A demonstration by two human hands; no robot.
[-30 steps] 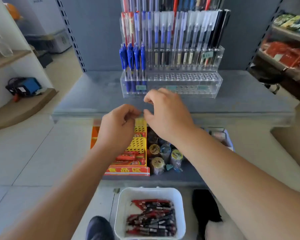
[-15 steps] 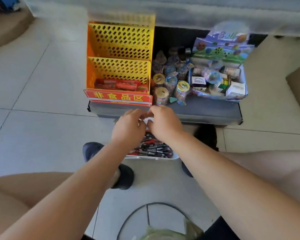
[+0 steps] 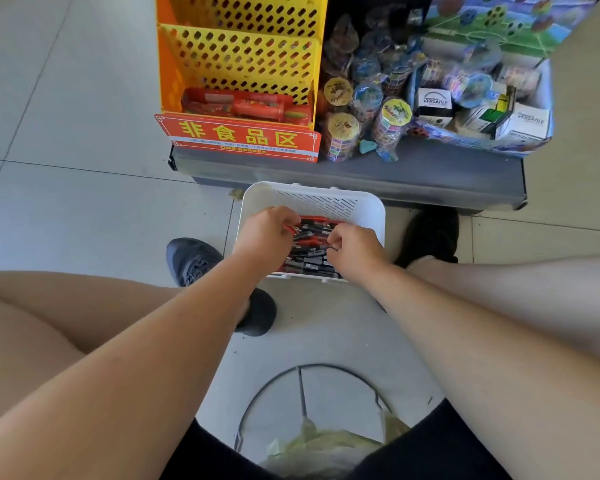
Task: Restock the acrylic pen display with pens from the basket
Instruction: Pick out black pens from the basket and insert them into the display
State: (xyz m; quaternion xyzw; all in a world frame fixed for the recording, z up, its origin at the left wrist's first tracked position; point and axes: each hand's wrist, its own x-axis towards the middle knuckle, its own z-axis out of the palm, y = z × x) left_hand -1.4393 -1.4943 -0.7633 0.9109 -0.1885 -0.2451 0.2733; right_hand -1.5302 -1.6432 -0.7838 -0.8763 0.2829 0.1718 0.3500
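Both hands are working down in the white basket [image 3: 312, 192], which is sitting on the floor against the grey shelf base [image 3: 361, 174], between the two dark shoes [image 3: 191, 261].

The left hand [image 3: 262, 233] is curling its fingers [image 3: 284, 219] in a pinch on a red pen [image 3: 289, 229] at the top of the pile. The right hand [image 3: 355, 249] is digging its bent fingers [image 3: 336, 237] into the pens [image 3: 309, 252]; I cannot tell whether they are actually holding one. The acrylic display is not showing in this view (so it is somewhere above the frame).

Risks, as a judgement:
- The pens are lying crossed and tangled, so a lifted one is likely dragging neighbours out by the clip and dropping them on the floor.
- A thin pinch near one end is probably letting the pen swing or slip on the way up.
- The basket is light-looking and could be sliding or tipping if a hand is pulling on its rim.

Around:
- A yellow perforated rack [image 3: 239, 53] with a red sign [image 3: 238, 138] is standing on the shelf base.
- Toy rolls [image 3: 340, 136] and a box of small toys [image 3: 523, 124] are crowding the space beside the rack.
- A wire ring [image 3: 309, 368] and a plastic bag [image 3: 321, 441] are lying near the person's legs.

Nothing is blocking the basket itself, though rising may be bringing the hands close to the shelf edge.
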